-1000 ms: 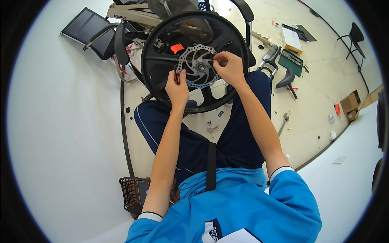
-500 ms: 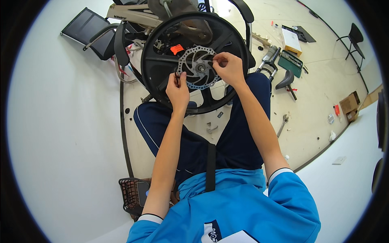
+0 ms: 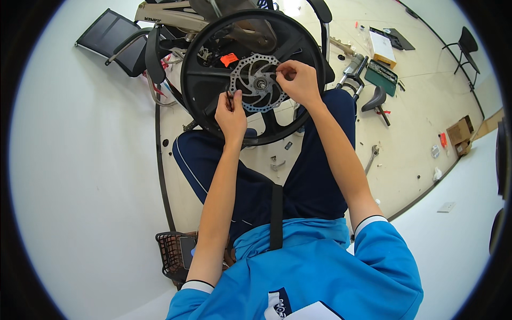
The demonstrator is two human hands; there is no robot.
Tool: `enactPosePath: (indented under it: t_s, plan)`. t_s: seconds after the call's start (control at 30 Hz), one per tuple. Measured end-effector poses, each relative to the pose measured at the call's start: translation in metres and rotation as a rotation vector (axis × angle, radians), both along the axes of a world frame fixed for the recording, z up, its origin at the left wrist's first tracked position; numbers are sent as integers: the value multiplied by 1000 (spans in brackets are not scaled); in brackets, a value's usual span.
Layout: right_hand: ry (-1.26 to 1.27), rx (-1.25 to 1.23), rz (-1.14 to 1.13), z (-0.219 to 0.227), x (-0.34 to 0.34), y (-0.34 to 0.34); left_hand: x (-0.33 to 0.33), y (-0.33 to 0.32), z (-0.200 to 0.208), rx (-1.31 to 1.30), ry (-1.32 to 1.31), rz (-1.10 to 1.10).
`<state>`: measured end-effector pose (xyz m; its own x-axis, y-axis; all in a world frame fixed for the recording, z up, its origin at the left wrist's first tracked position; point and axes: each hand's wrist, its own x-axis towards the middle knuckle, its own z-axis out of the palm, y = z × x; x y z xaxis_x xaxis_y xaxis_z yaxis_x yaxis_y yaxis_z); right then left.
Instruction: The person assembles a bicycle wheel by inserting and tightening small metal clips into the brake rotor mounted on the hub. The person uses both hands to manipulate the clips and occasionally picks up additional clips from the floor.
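A black spoked wheel (image 3: 196, 114) rests in front of me between my knees, with a silver brake disc (image 3: 240, 97) at its hub (image 3: 260, 84). At the disc's lower left edge my left hand (image 3: 231, 117) is closed, thumb against fingers, on a small dark thin thing too small to name. By the disc's right edge my right hand (image 3: 301, 84) is pinched closed, fingertips close over the rotor. Whatever may be between those fingertips is hidden. A small orange piece (image 3: 229, 59) shows beside the disc at its upper left.
A beige bike frame (image 3: 170, 17) and a dark chair (image 3: 120, 45) stand behind at left. On the floor at right are a fork (image 3: 354, 74), a saddle (image 3: 375, 99), a green tool case (image 3: 382, 77), a wrench (image 3: 373, 158) and a cardboard box (image 3: 460, 132). A black basket (image 3: 169, 256) sits lower left.
The whole view has shifted a little, so wheel and hands appear slightly higher and farther left. Both hands keep nearly the same closed pose at the disc's edges.
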<state>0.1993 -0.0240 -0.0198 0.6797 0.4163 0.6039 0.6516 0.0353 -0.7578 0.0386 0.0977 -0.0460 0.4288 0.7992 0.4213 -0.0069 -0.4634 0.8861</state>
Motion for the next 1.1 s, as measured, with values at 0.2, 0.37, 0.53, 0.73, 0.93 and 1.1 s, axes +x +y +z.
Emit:
enactPosePath:
  t_s: [0.2,0.37,0.53,0.73,0.93,1.1]
  plan:
    - [7,-5,-5,0,-1,0,0,2,-1,0,-7,-5]
    - [6,-7,-11,1,-1,-1,2,1,1,6,-11,0]
    - [0,-15,-14,5,-3,-1,1,-1,2,3,-5,12]
    - [14,-1,8,2,-1,-1,2,0,1,-25,-3,-2]
    - [14,-4,10,4,-4,-6,0,-2,2,-21,-3,2]
    - [44,-6,19,5,-2,-13,1,0,-2,-27,-11,2]
